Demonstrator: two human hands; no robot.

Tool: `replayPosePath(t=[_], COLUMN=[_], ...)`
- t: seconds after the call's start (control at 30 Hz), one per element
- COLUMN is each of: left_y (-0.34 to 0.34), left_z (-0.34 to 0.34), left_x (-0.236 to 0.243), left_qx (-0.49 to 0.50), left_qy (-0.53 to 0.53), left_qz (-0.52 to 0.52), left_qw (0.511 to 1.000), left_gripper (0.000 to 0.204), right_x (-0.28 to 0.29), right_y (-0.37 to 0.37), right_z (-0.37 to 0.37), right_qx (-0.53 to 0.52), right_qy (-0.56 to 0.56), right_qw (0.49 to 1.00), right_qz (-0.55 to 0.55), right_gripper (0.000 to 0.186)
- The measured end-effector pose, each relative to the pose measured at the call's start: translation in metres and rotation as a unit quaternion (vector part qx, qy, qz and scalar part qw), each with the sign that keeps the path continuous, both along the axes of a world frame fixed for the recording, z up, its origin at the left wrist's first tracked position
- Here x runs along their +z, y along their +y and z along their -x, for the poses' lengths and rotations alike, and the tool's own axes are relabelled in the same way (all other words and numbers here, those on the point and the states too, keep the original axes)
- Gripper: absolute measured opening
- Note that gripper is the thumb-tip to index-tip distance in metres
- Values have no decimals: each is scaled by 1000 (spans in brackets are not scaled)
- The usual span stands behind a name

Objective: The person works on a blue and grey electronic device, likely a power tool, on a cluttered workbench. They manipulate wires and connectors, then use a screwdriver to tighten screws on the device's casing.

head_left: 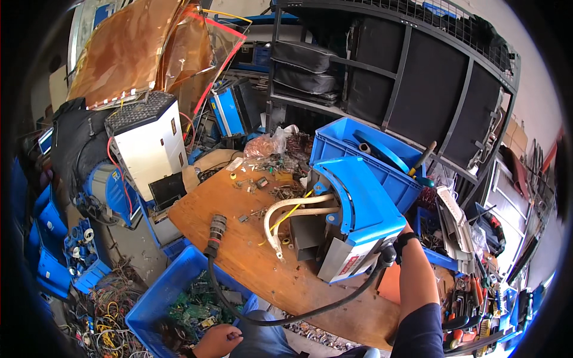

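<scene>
A blue and grey welding machine (pixel 352 227) lies tilted on a wooden table (pixel 239 250), with its inner parts and cream-coloured leads (pixel 286 206) exposed. My right forearm reaches up to the machine's right side. My right hand (pixel 406 230) is mostly hidden behind the casing, and only the wrist with a black band shows. A thick black cable (pixel 310 310) runs from the machine in a loop to a round connector (pixel 216 230). My left hand (pixel 216 341) is low at the front, fingers curled, just below the cable loop and beside a blue crate (pixel 179 280) of green circuit boards.
A blue bin (pixel 334 143) stands behind the machine. A white and black box unit (pixel 149 143) is at the left. Small parts and copper scrap (pixel 262 146) lie on the table's far end. Dark shelving (pixel 418 77) rises behind. Wires and blue trays cover the floor at left, and tools at right.
</scene>
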State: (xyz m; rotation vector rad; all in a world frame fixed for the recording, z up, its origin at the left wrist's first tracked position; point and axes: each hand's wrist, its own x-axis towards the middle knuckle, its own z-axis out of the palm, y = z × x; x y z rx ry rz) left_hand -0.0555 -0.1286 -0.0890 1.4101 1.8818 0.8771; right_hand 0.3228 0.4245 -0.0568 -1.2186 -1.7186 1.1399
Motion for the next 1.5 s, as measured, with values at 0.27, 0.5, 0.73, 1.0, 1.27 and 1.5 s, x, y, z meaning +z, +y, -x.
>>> replayPosePath(t=[0.27, 0.5, 0.73, 1.0, 1.27, 1.5], left_y=[-4, -1, 2, 15, 55, 166], left_z=[-1, -3, -2, -4, -5, 9], left_x=[5, 2, -18, -6, 43, 68], left_qx=[-8, -41, 19, 88, 83, 162], left_qy=[25, 30, 22, 52, -136, -305], left_qz=[39, 43, -34, -68, -140, -284], left_qw=[999, 998, 999, 992, 977, 895], left_gripper=[17, 19, 21, 19, 16, 39], right_x=[26, 26, 108, 162, 126, 115], right_y=[-22, -2, -94, -224, -343, -382], right_z=[31, 20, 36, 61, 60, 45], right_qx=[4, -48, -109, -112, -160, -73], right_qy=[-16, -16, -5, 257, 349, 348], right_qw=[999, 994, 987, 953, 916, 931], right_qz=[-45, -99, -121, -118, -114, -83], right_gripper=[30, 46, 23, 22, 19, 14])
